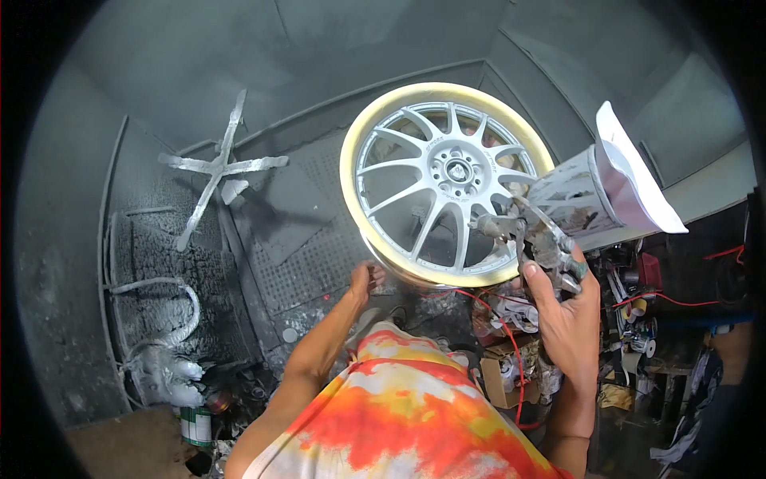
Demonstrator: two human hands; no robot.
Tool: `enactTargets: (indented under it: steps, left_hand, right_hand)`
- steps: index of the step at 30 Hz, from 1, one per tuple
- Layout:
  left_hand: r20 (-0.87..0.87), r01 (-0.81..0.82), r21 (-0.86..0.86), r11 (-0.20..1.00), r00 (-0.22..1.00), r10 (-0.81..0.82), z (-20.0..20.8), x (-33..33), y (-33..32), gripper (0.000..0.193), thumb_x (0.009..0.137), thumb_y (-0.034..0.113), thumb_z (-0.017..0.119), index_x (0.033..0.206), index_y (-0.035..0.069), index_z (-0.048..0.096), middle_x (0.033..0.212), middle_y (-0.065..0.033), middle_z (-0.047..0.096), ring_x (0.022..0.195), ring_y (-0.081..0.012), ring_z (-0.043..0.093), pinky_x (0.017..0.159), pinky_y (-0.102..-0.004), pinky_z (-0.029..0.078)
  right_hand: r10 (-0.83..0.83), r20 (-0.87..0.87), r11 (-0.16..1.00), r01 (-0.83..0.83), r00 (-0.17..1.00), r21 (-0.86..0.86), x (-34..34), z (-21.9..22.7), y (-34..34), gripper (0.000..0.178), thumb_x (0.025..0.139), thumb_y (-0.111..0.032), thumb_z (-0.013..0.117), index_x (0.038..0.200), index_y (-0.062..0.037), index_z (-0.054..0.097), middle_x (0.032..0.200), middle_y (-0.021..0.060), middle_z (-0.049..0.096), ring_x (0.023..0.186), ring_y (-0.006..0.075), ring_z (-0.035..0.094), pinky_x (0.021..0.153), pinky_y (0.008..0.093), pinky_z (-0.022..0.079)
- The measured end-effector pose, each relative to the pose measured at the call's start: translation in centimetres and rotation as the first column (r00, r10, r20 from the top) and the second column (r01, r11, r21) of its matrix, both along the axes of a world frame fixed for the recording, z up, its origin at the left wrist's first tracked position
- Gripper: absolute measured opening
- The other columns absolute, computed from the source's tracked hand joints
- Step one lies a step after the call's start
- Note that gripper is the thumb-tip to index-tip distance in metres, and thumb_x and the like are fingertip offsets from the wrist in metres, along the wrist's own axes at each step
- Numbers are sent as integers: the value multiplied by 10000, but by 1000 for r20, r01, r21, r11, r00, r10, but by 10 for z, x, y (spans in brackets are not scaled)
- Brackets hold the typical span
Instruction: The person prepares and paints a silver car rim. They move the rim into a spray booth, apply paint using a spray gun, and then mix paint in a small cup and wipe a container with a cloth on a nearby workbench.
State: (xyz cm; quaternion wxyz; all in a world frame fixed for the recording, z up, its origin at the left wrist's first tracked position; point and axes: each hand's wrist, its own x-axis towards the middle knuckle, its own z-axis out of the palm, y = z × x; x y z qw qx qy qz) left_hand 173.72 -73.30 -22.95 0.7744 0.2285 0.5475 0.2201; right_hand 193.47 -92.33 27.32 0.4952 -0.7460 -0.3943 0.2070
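Observation:
A silver multi-spoke car wheel rim (452,144) with pale yellow masking around its outer lip lies face up before me. My right hand (570,311) is wrapped round the handle of a paint-smeared spray gun (550,241). The gun's nozzle end is over the wheel's lower right spokes. On the gun sits a tilted, paint-streaked cup (570,195), with a white flared sheet (638,172) at its mouth. Beside the wheel's lower left edge is my left hand (367,278), its fingers curled; whether they touch the rim or hold anything is hidden.
A grey-coated cross-shaped stand (218,166) is at the left. Below it are a coated curved hose (191,307) and a can (195,425). A red hose (511,339) runs past my right forearm. Tools, tape and papers clutter the right side, near an open cardboard box (496,383).

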Motion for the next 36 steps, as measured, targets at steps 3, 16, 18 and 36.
enactTargets:
  steps: [3,16,18,36]
  left_hand:
    - [192,-120,-27,992,974,123,2,5,17,397,1034,329,452,1288,45,561,1047,-125,668,953,-259,665,804,-370,576]
    - [347,-359,-107,927,861,373,50,49,18,501,992,454,439,1243,57,614,1179,-105,718,1044,-250,681,895,-388,535]
    - [311,-339,-129,932,878,363,45,45,18,503,987,453,446,1238,53,621,1126,-89,727,1042,-240,676,916,-392,533]
    - [408,-297,115,948,884,228,20,50,93,497,1088,451,459,1361,62,605,1228,-70,678,1152,-209,641,1010,-370,513]
  right_hand:
    - [40,-25,999,-41,999,-13,3,0,13,195,993,-95,677,1136,32,640,837,26,680,747,78,568,691,276,483]
    - [278,-111,960,-281,954,-9,34,6,91,246,1023,-167,671,1184,18,656,849,10,681,761,82,617,750,274,507]
    - [273,-103,961,-275,957,-5,39,6,100,261,1019,-181,678,1177,25,659,860,16,696,760,87,626,739,274,512]
    - [119,-15,993,-119,993,0,63,-4,137,287,991,-236,702,1143,7,681,855,63,728,754,125,683,726,317,539]
